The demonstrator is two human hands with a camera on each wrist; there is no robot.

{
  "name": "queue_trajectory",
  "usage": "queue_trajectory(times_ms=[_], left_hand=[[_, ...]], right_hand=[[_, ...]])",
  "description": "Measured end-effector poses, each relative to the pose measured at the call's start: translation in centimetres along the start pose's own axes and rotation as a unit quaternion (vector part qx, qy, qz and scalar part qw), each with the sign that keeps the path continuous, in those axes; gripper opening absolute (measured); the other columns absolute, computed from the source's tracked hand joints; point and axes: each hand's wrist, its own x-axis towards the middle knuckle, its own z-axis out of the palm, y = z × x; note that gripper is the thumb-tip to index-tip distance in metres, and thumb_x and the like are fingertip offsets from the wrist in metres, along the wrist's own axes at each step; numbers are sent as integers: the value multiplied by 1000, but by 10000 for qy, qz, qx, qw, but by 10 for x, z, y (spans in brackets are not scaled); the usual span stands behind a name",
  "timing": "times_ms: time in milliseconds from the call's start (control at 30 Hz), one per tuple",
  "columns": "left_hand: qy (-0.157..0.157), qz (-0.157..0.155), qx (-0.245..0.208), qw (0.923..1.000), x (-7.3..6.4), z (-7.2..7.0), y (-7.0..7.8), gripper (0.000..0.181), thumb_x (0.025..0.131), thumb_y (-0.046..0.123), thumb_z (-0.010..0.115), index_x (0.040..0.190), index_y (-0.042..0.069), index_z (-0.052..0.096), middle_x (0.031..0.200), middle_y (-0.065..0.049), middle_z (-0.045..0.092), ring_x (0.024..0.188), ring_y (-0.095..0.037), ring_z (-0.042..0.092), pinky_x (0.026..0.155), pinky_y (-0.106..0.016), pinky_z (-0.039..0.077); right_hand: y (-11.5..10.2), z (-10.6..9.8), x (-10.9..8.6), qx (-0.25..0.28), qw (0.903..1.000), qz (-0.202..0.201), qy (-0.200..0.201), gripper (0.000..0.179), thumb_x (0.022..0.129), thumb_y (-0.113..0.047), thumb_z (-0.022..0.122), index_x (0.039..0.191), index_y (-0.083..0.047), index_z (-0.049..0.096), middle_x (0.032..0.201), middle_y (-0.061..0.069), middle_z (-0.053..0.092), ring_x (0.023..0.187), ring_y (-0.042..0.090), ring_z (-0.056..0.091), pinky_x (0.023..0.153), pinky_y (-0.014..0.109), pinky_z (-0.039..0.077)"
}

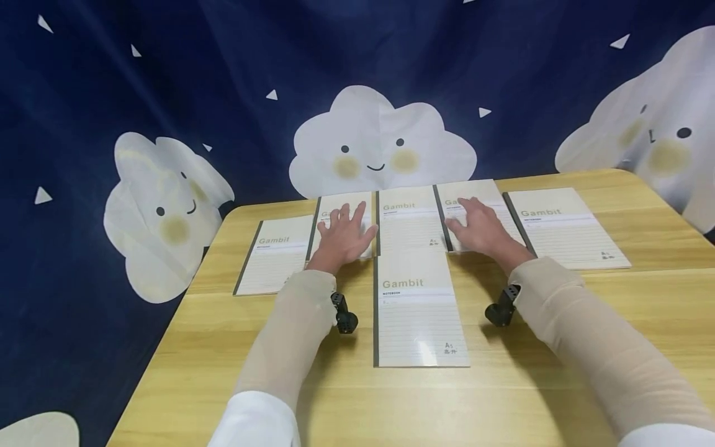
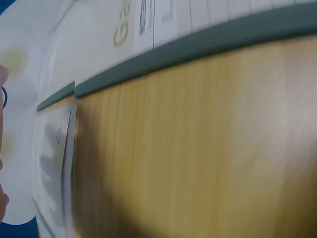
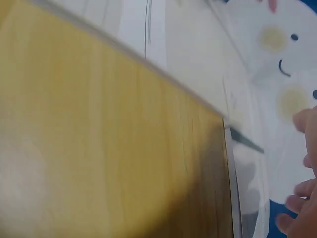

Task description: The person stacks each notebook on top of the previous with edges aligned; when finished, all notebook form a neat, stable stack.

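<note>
Matching pale Gambit notebooks with dark spines lie on the table. My left hand [image 1: 347,234] is spread over the back-left notebook [image 1: 331,202], palm down, its fingers apart and gripping nothing. Over the back-right notebook [image 1: 491,194] is my right hand [image 1: 481,228], thumb and forefinger apart, nothing held. Between the hands lies the back-middle notebook [image 1: 410,220]. A front notebook [image 1: 416,323] meets its lower edge. In the left wrist view, fingertips [image 2: 2,148] show at the left edge; right-hand fingers [image 3: 299,198] appear at the right edge of the right wrist view.
Another notebook [image 1: 274,257] lies at the far left, and one [image 1: 566,230] at the far right. Behind the wooden table [image 1: 223,372] hangs a navy curtain [image 1: 246,49] with smiling clouds. Small black cameras [image 1: 345,316] sit at both wrists.
</note>
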Motion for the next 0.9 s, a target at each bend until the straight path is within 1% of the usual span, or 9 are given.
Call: queue_trajectory(times_ms=[100,200,367,467,533,667,733,800,900], left_hand=[[72,55,-276,9996,-5,5,0,69,94,56,32,152,26,12,155,-13,16,141,-35,12,105,-64,19],[170,113,-575,9981,-10,10,1,67,94,51,38,152,24,17,154,-13,19,141,-34,15,104,-62,22],[439,281,-1223,9911,-18,19,2,62,94,46,43,148,19,28,148,-11,30,134,-31,25,100,-58,28],[590,370,-1661,9837,-24,24,2,59,94,43,45,145,16,35,143,-10,37,129,-29,32,98,-56,30],[613,361,-2011,9770,-29,26,2,56,94,41,47,143,15,40,140,-10,43,126,-29,37,101,-56,29],[430,308,-2667,9623,-38,33,2,51,94,34,48,140,12,43,133,-12,50,120,-28,49,103,-49,35],[375,292,-2875,9566,-41,35,3,50,95,32,48,139,10,44,130,-13,52,116,-28,52,101,-45,40],[407,260,-2977,9534,-43,36,4,50,95,30,49,140,10,43,129,-14,52,115,-28,52,99,-44,42],[538,204,-3117,9484,-46,37,7,50,94,29,51,140,9,42,129,-14,52,111,-27,53,97,-43,43]], right_hand=[[-3,3,-6,528,9986,7,-35,61,96,-33,46,145,1,29,146,27,32,133,42,31,108,55,28],[-4,6,-13,927,9956,128,-90,57,97,-34,45,142,0,35,140,25,42,125,41,44,101,53,38],[-6,10,-23,1372,9902,270,32,52,97,-34,45,137,-1,43,129,24,53,116,38,53,95,49,44],[-6,14,-29,1673,9853,320,107,51,97,-34,46,135,-1,45,124,24,56,107,35,58,91,45,45],[-6,16,-33,1889,9813,373,86,50,97,-34,46,134,-1,46,121,24,58,101,32,62,86,40,47],[-5,21,-42,2504,9664,568,-84,48,97,-30,47,132,3,46,113,25,60,88,24,65,76,29,53],[-5,22,-46,2770,9582,684,-209,47,97,-28,48,131,5,45,111,26,60,84,20,65,72,24,54],[-5,23,-48,2954,9520,748,-273,47,98,-26,48,131,6,44,111,26,59,82,17,64,70,22,55],[-6,23,-51,3108,9469,754,-326,46,97,-25,48,131,6,44,110,25,59,80,15,63,69,23,55]])
